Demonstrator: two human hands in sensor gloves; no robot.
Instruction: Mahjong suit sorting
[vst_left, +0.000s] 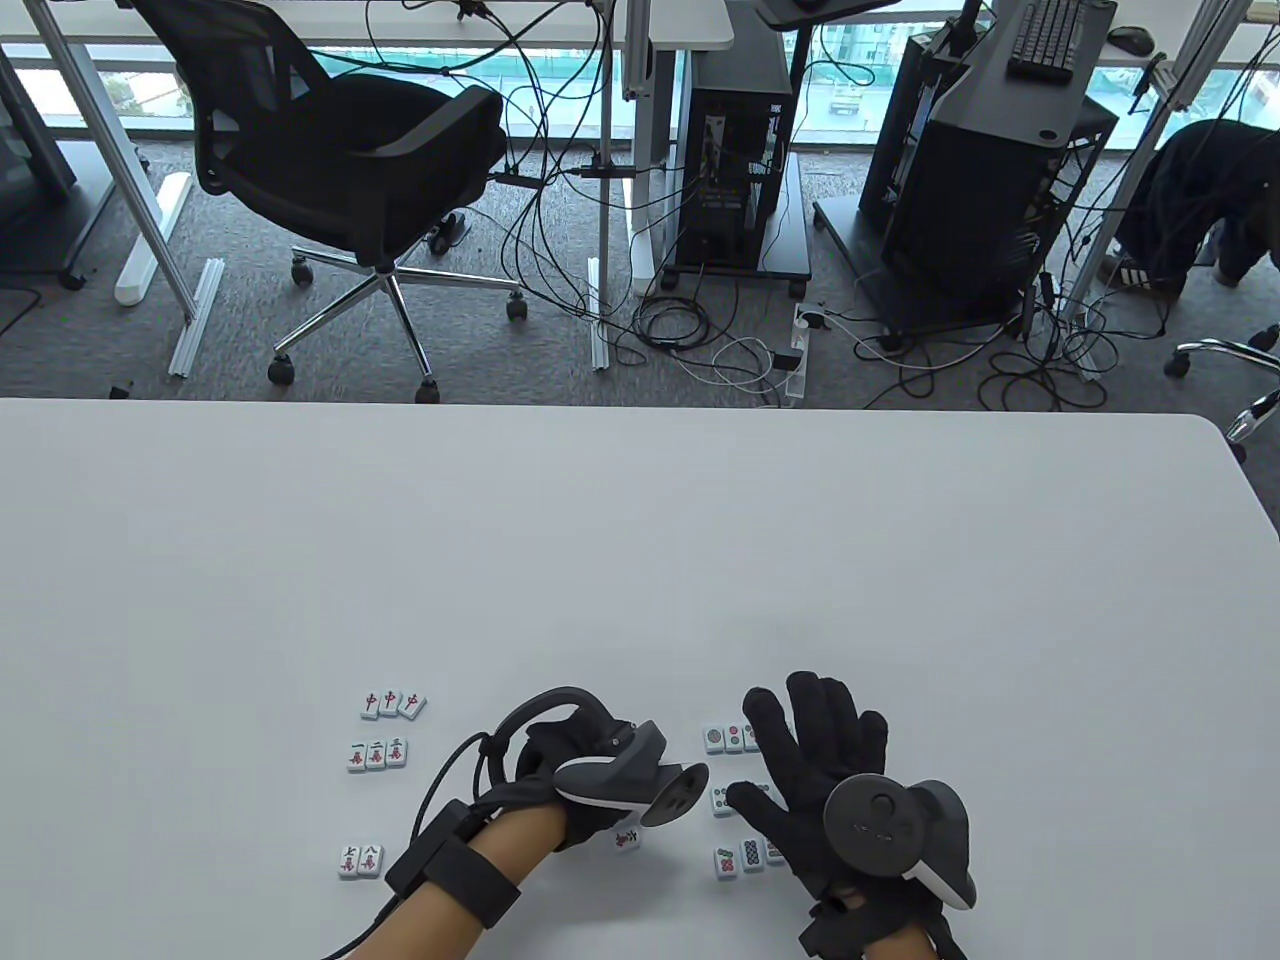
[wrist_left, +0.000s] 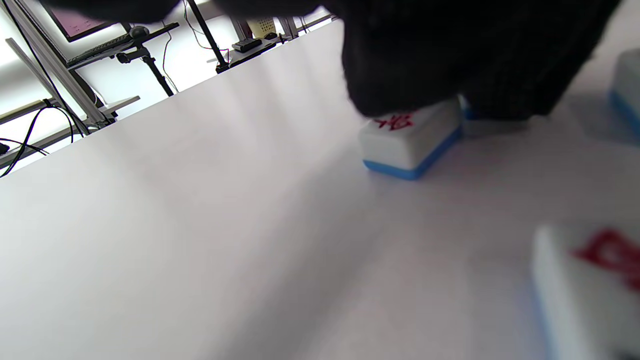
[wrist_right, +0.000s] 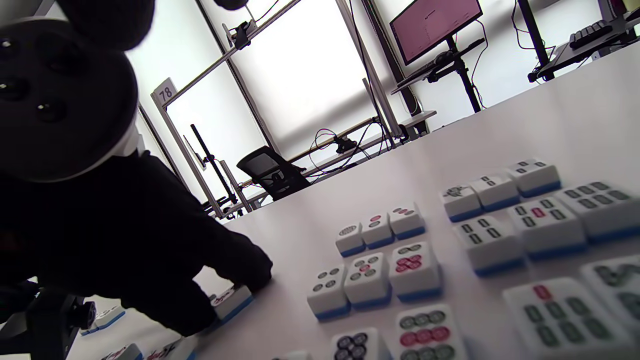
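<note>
The left hand half hides a red-marked tile.

The left hand covers most of one tile. Its face can't be read. Another tile is blurred and cut off at the left wrist view's right edge.

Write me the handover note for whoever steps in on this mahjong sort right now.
Left hand: fingers curled down on one white, blue-backed mahjong tile with a red character, lying face up on the white table between the two groups.
Right hand: open, fingers spread, above the circle-suit tiles, holding nothing.
Done: three red-centre tiles, a row of three character tiles and a pair of character tiles sit on the left; circle tiles in rows on the right, with bamboo tiles beyond them in the right wrist view.
Left: place the tile under the left hand, probably with the character pair.
</note>
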